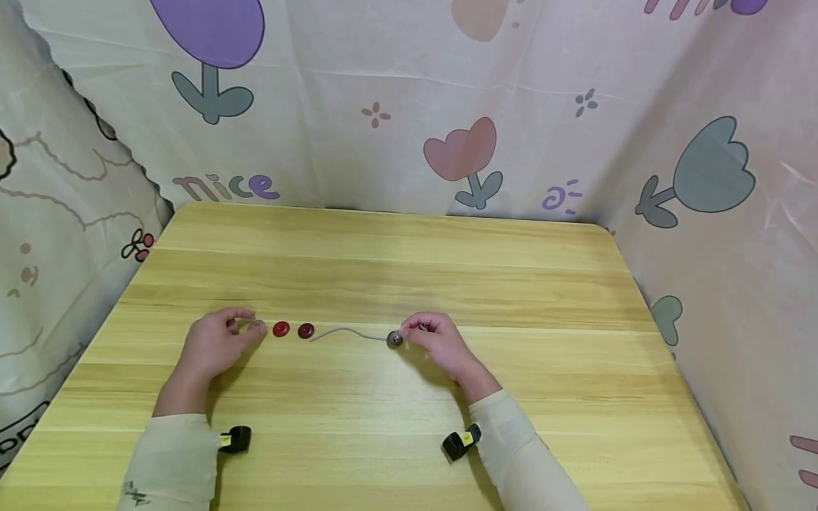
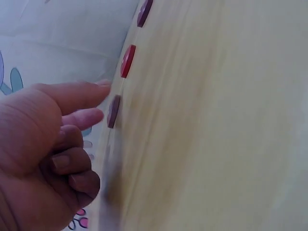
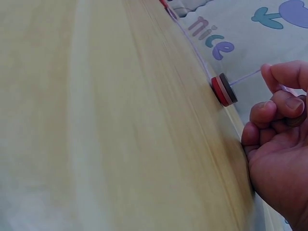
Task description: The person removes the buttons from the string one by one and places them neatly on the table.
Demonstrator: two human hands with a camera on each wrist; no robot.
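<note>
String (image 3: 246, 77) threads a button stack (image 3: 223, 90); right hand (image 1: 442, 343) pinches string beside it, left hand (image 1: 216, 343) gapes well left; steady tension should help.

The word "nice" (image 1: 226, 187) is running in coloured letters across the patterned cloth (image 1: 332, 142). Black-outlined lettering (image 1: 24, 431) on the cloth at lower left is being cut off, unreadable; yellow labels (image 1: 225, 441) on the wrist cameras (image 1: 240, 439) are appearing too small to read.

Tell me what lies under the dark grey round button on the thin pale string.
Edge-on, a pinkish round disc, then a red round disc; their upper faces are covered, unseen.
</note>
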